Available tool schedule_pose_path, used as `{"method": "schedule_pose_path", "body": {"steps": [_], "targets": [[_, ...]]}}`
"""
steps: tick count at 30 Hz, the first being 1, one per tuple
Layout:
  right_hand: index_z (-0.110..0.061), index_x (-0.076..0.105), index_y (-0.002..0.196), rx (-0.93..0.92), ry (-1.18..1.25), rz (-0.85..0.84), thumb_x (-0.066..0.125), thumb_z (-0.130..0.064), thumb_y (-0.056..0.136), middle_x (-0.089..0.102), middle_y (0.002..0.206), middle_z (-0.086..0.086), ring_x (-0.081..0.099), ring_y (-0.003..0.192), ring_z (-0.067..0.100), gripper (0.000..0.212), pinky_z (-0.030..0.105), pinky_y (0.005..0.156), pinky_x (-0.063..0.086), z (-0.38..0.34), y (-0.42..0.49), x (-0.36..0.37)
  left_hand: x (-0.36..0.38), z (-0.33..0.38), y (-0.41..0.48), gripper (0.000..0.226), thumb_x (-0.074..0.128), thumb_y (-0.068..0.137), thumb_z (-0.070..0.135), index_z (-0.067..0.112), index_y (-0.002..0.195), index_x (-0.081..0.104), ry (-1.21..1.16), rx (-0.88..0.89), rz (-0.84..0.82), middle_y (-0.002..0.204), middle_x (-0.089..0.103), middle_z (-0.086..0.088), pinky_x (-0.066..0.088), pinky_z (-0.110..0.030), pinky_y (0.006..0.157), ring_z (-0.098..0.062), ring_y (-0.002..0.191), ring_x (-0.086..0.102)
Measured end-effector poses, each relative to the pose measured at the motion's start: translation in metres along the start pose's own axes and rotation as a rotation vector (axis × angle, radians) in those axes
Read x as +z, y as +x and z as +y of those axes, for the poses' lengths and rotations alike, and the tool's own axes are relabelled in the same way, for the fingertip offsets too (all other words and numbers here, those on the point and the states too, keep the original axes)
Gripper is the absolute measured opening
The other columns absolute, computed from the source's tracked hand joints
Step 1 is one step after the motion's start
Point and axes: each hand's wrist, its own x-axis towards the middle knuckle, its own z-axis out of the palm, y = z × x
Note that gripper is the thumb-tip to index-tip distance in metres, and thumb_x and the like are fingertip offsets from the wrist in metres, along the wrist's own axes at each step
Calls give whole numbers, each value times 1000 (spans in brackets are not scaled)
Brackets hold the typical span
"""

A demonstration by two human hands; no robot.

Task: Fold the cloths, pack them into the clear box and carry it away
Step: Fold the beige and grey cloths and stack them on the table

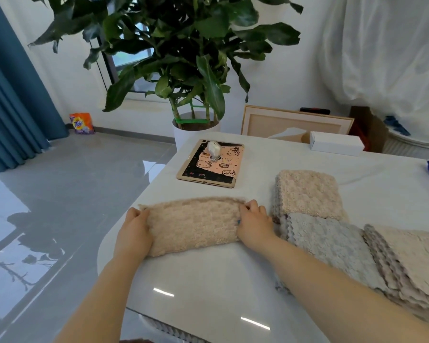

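In the head view, a beige cloth [193,225] folded into a strip on the table [208,280] is gripped at either end by the left hand [134,231] and the right hand [254,224], fingers curled over its edges, probably to keep the layers aligned for the next fold.

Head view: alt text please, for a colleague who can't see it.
The left hand and right hand grip the ends of a beige cloth on a white table. More cloths lie stacked to its right, a tablet behind it. No clear box shows.
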Motion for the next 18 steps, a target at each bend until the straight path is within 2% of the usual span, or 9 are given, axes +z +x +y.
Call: {"method": "schedule_pose_path", "body": {"steps": [2,4,7,9,13,15,18], "targets": [[-16,30,142,-5,34,6,43,-11,86,36,127,9,38,113,29,58,41,92,41,0,-2,-2,-2,3,-2,47,45,84,1,10,131,45,71,-35,-30,105,35,-1,38,-32,62,-23,68,45],[-20,22,146,23,103,62,44,-13,86,36,122,10,41,109,30,65,41,90,44,1,-4,-4,-5,7,-2,57,46,92,13,18,146,27,119,-89,-44,120,35,-6,38,-32,63,-25,69,49],[-17,25,142,60,168,94,45,-12,86,39,117,13,47,103,33,60,42,87,47,-1,-11,-5,-9,10,-2,62,42,99,31,19,151,12,108,-192,-43,139,29,-15,44,-40,78,-38,95,56],[-19,23,144,61,158,62,45,-12,87,42,118,13,49,104,34,62,41,90,43,-2,-16,-4,-11,8,-5,64,47,97,24,19,152,13,65,-233,-109,142,24,-18,43,-42,86,-40,101,54],[-23,27,142,73,157,79,47,-9,85,50,117,10,49,111,34,63,44,95,33,0,-23,-11,-20,4,-17,67,48,89,1,21,149,25,72,-209,-246,139,24,-21,42,-33,78,-31,84,50],[-24,30,143,67,190,105,46,-6,84,53,115,11,51,109,34,64,45,97,36,2,-26,-15,-22,3,-20,65,52,87,-2,19,146,33,67,-190,-210,138,29,-22,40,-31,78,-36,97,52],[-28,33,144,41,116,108,41,-4,86,54,112,13,53,106,35,64,45,93,42,2,-31,-17,-22,6,-26,37,50,92,4,12,128,47,56,-200,-195,130,32,-21,45,-40,90,-43,104,51]]}}
